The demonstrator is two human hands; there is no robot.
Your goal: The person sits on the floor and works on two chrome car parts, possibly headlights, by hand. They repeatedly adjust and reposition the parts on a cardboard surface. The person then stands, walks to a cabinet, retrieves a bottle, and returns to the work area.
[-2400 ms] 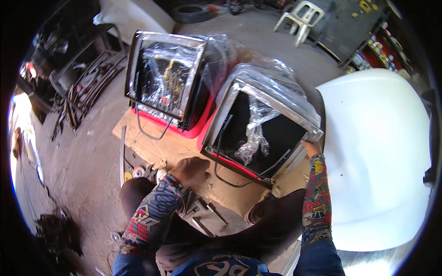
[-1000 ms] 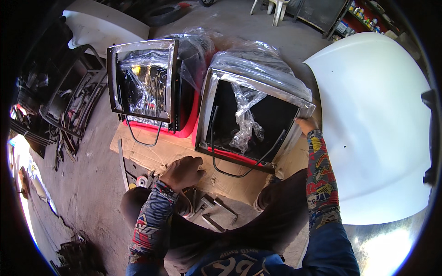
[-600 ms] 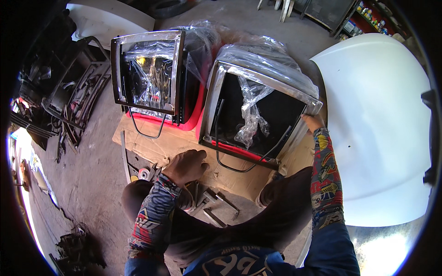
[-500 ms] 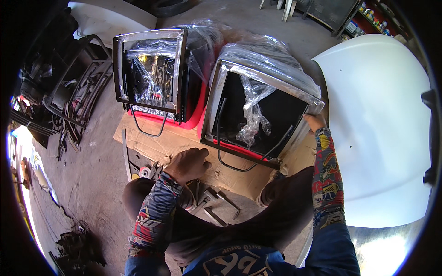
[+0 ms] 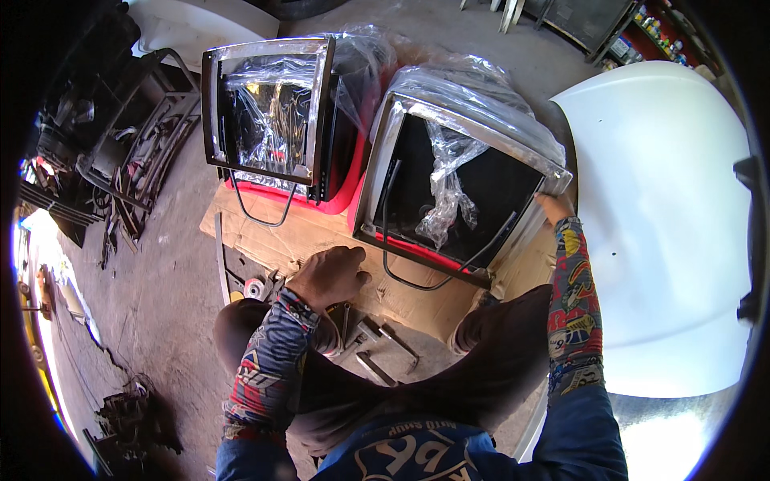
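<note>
On a flattened cardboard sheet (image 5: 321,240) stand two seat-like pieces with red edges and clear plastic wrap, tilted toward me. The right one carries a bare metal frame (image 5: 469,120) around a black underside, with a bent black bar (image 5: 425,285) at its lower edge. My right hand (image 5: 555,208) is closed on the frame's right side near its upper corner; its fingertips are partly hidden. My left hand (image 5: 329,277) hovers over the cardboard near my left knee, fingers curled, with nothing visible in it. The left piece has a similar metal frame (image 5: 323,80) and bar.
A large white curved panel (image 5: 658,224) stands close on the right. Metal clamps or brackets (image 5: 370,341) lie between my feet, and hand tools (image 5: 255,287) sit by my left knee. Scrap metal (image 5: 132,176) is piled at the left; shelves with bottles (image 5: 662,36) are at far right.
The view has shifted slightly, so the seat pieces appear a little higher and farther right. My right hand keeps its grip on the frame; my left hand stays curled, slightly higher.
</note>
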